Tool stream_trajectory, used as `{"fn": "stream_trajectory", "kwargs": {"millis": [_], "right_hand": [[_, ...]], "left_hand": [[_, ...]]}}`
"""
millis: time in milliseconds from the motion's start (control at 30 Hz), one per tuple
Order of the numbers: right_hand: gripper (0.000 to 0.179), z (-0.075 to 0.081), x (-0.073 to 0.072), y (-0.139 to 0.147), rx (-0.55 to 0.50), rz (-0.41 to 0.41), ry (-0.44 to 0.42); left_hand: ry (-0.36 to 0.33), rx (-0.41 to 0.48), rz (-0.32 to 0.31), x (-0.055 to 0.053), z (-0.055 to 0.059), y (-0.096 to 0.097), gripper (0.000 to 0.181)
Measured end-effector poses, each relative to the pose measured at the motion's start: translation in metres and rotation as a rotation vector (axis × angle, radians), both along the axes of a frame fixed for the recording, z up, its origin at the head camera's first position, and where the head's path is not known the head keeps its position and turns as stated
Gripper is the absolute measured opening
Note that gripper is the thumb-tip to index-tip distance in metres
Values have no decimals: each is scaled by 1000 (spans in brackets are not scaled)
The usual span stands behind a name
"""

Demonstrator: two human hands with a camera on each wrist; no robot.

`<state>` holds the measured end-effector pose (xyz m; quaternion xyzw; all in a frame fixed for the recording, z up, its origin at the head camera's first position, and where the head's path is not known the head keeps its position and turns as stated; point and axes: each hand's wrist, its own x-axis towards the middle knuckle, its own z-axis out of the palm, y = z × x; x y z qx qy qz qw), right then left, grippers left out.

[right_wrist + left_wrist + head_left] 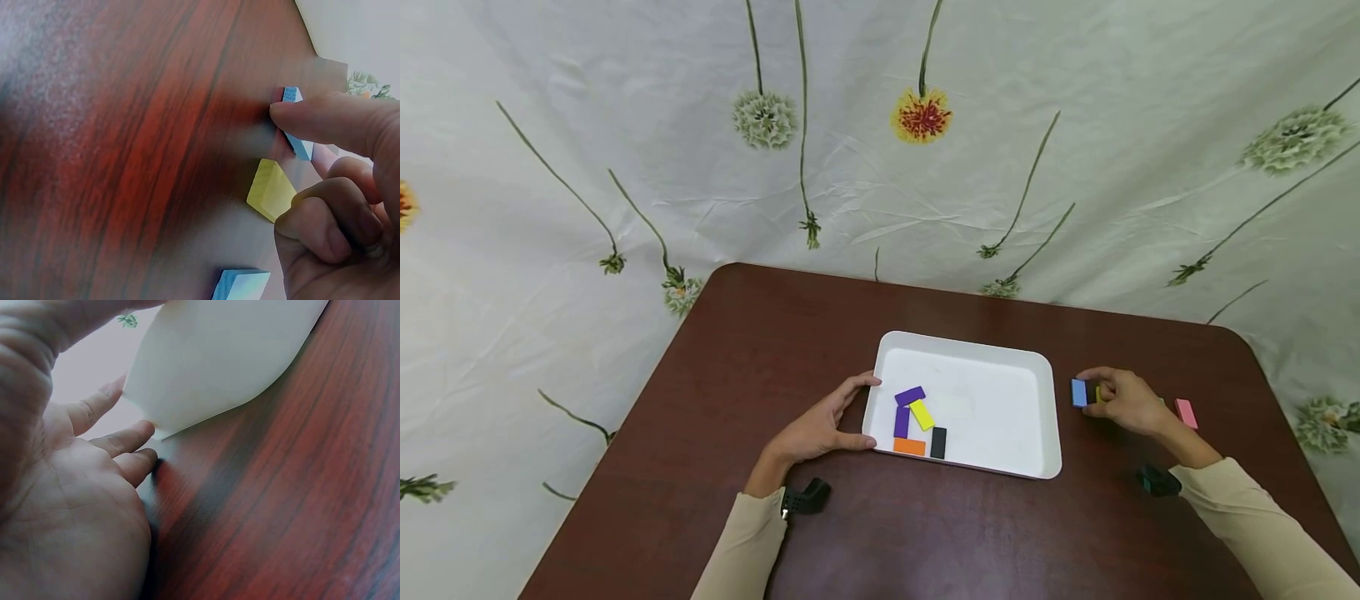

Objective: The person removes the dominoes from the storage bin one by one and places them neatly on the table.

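My left hand [820,425] rests against the left wall of a white tray [1000,411], thumb and fingers spread and touching it. In the left wrist view, several fingertips [142,430] meet the tray's outer side. To the right of the tray, my right hand [1123,402] pinches a blue block [1078,393] between thumb and index finger, the other fingers curled into the palm. The right wrist view has this blue block [299,147] near the tabletop, beside a yellow block [272,190]. In the tray lie purple blocks [902,422], a yellow block [922,414], an orange block [909,447] and a black block [938,442].
A pink block [1186,413] lies right of my right hand. Another blue block [240,285] shows low in the right wrist view. Everything stands on a dark brown table [760,350], with a flower-patterned cloth [865,150] behind its far edge.
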<state>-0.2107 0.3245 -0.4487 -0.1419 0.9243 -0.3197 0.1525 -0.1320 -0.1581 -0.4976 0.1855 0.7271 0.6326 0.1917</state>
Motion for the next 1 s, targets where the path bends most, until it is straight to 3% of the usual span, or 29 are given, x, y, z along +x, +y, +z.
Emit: {"fn": "stream_trajectory", "kwargs": {"millis": [433, 600, 833, 1000], "right_hand": [[52, 4, 3, 1, -22, -11, -31], [50, 11, 2, 0, -47, -13, 5], [37, 23, 0, -14, -130, 49, 86], [33, 29, -3, -35, -224, 119, 45]], "left_hand": [[15, 15, -4, -1, -1, 0, 87], [14, 17, 2, -1, -3, 0, 85], [12, 10, 3, -1, -5, 0, 85], [9, -2, 7, -1, -3, 0, 85]]}}
